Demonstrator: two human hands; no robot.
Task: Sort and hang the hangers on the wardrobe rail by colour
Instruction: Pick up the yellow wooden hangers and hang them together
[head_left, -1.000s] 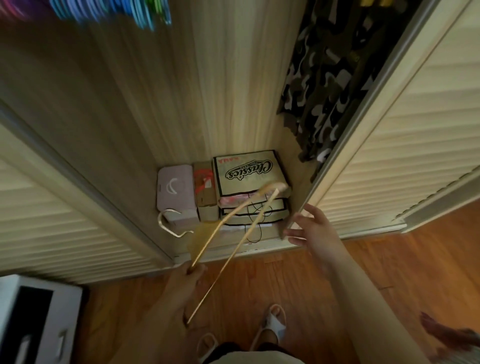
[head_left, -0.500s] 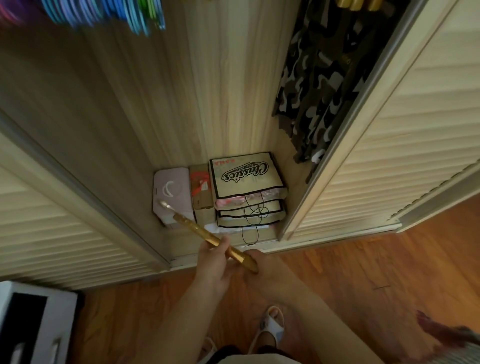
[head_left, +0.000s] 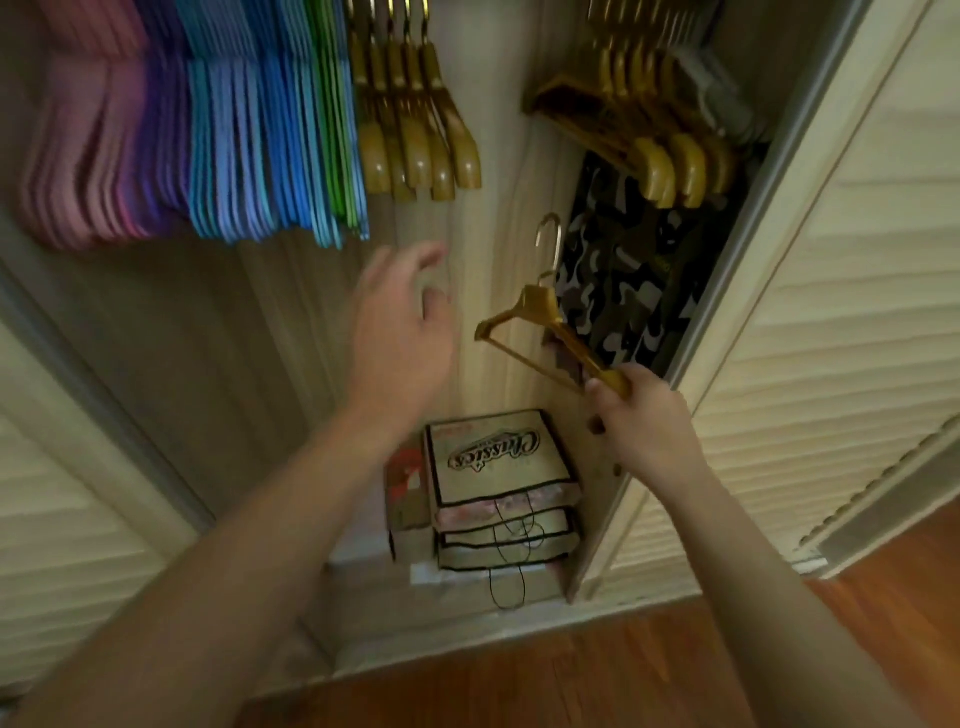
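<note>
Holding the wooden hanger (head_left: 545, 332) by one arm tip, right hand (head_left: 641, 421) clamped round it, hook (head_left: 550, 244) pointing up toward the wooden group (head_left: 415, 135) at the wardrobe's top edge; left hand (head_left: 402, 322) is nearer, fingers spread, empty.

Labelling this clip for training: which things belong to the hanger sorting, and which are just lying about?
Job: wooden hanger held in right hand; left hand; hung wooden hangers; coloured hangers.
Lying about: Classics bag; camouflage garment; small box.

A glossy golden-brown wooden hanger (head_left: 545, 332) with a shiny metal hook (head_left: 549, 241) (polished) before matt pale wood-grain wardrobe panelling (head_left: 291, 322) and camouflage cloth (head_left: 628, 280).
</note>
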